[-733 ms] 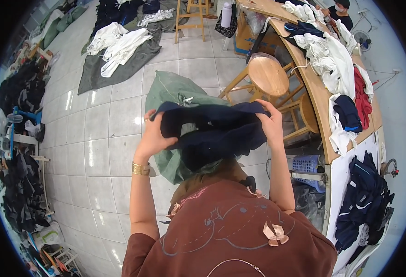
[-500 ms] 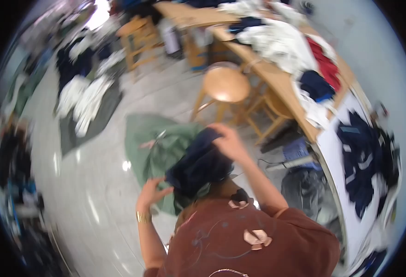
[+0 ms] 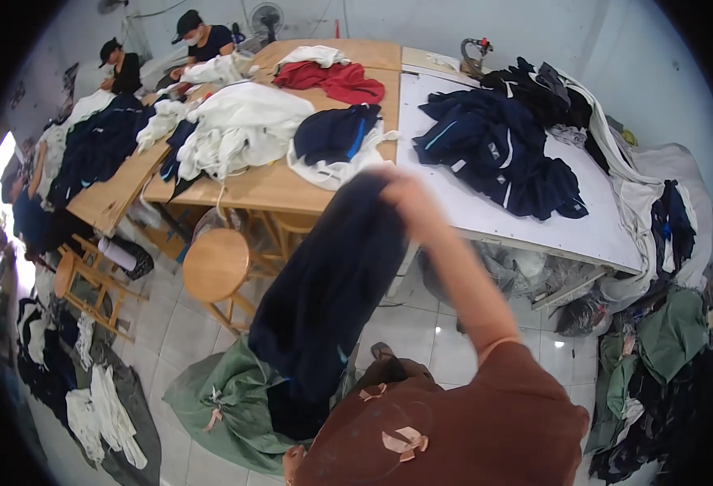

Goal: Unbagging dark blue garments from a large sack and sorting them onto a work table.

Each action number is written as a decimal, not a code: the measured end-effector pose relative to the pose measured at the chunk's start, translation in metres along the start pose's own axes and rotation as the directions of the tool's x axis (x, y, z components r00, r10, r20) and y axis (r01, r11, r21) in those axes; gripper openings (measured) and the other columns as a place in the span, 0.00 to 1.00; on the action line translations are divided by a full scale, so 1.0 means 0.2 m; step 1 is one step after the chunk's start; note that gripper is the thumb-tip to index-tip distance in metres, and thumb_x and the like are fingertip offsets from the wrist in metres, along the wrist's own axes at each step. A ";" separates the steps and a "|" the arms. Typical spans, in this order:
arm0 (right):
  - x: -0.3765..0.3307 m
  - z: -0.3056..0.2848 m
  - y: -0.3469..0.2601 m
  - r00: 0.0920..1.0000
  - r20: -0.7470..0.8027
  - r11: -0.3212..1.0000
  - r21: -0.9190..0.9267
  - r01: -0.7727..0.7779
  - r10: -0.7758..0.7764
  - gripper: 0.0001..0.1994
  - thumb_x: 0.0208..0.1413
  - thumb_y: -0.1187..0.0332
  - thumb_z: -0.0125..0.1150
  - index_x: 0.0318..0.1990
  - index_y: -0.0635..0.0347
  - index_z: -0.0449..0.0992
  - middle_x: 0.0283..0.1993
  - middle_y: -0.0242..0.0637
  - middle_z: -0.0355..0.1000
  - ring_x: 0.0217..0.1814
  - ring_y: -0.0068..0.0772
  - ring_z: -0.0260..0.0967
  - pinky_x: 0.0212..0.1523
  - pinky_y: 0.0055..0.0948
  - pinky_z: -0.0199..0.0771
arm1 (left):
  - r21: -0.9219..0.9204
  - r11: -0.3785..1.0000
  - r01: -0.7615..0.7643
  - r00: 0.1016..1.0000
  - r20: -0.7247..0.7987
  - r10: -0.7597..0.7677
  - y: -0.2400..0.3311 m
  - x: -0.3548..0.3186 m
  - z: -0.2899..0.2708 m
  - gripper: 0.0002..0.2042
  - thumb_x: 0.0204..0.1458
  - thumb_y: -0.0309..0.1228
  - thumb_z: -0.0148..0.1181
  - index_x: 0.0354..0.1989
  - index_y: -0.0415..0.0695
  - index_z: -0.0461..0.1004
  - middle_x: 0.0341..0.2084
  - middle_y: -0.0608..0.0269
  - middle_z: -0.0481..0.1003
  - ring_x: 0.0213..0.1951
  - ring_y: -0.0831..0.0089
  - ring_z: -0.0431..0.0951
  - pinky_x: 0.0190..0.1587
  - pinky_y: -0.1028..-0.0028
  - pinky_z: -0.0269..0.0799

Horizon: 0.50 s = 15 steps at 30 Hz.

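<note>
My right hand [image 3: 405,198], smeared by motion, is closed on the upper end of a dark navy garment [image 3: 332,267]. The cloth hangs long and slanting from it, its lower end at the mouth of a green cloth sack [image 3: 235,421]. More dark cloth [image 3: 295,413] shows inside the sack, which stands on the floor in front of me, to the left. At the sack's near rim is my left hand [image 3: 294,463], mostly covered by my brown shirt, so its fingers do not show.
A wooden table [image 3: 283,190] bears white, red and navy garments. Beside it a white-topped table [image 3: 583,235] holds a navy pile [image 3: 498,154]. A round wooden stool [image 3: 217,265] stands left. Green and black cloth [image 3: 672,336] lies right. Several people work at the far left.
My right hand has lifted the navy garment up and stretched it out. My left hand has dropped to the sack's near rim. The view has swung up and right, toward the tables.
</note>
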State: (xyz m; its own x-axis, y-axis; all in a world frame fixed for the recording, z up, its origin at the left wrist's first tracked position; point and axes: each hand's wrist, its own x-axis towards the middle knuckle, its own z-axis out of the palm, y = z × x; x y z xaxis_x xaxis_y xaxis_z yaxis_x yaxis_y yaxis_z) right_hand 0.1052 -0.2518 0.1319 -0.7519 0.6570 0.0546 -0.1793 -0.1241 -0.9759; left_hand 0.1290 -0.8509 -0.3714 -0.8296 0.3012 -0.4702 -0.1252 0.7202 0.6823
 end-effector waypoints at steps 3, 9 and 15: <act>0.24 -0.59 -0.48 0.949 -0.295 0.965 0.198 0.170 -0.106 0.15 0.39 0.77 0.46 0.38 0.64 0.71 0.37 0.36 0.69 0.39 0.31 0.67 0.44 0.30 0.69 | -0.244 0.959 0.145 0.989 0.075 -0.130 0.05 0.10 0.18 0.18 0.45 0.41 0.59 0.37 0.37 0.72 0.25 0.55 0.74 0.25 0.65 0.75 0.28 0.70 0.70; 0.53 -1.40 -1.68 0.068 -0.487 0.361 -0.540 0.761 -0.871 0.10 0.47 0.74 0.55 0.40 0.62 0.70 0.30 0.35 0.70 0.25 0.26 0.68 0.19 0.22 0.67 | -0.743 0.493 0.453 0.881 0.290 -0.374 0.15 0.06 0.40 0.15 0.47 0.41 0.56 0.36 0.41 0.71 0.20 0.60 0.72 0.23 0.67 0.73 0.23 0.70 0.68; 0.94 -1.81 -1.59 -0.031 0.064 -0.066 -0.995 0.075 -0.997 0.25 0.48 0.55 0.53 0.51 0.62 0.63 0.49 0.49 0.66 0.52 0.50 0.62 0.51 0.38 0.60 | -0.644 0.546 0.536 0.822 0.249 -0.512 1.09 -0.07 0.52 0.14 0.49 0.39 0.54 0.41 0.49 0.67 0.28 0.63 0.70 0.27 0.67 0.74 0.26 0.70 0.70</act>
State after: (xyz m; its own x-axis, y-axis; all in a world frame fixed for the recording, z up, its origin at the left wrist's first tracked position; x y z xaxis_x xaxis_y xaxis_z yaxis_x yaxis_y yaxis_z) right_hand 0.2504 0.1798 0.3763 0.1614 0.0562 0.9853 0.5868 0.7972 -0.1416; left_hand 0.1691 -0.6328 -0.2736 -0.4820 0.0342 -0.8755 -0.8632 0.1528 0.4812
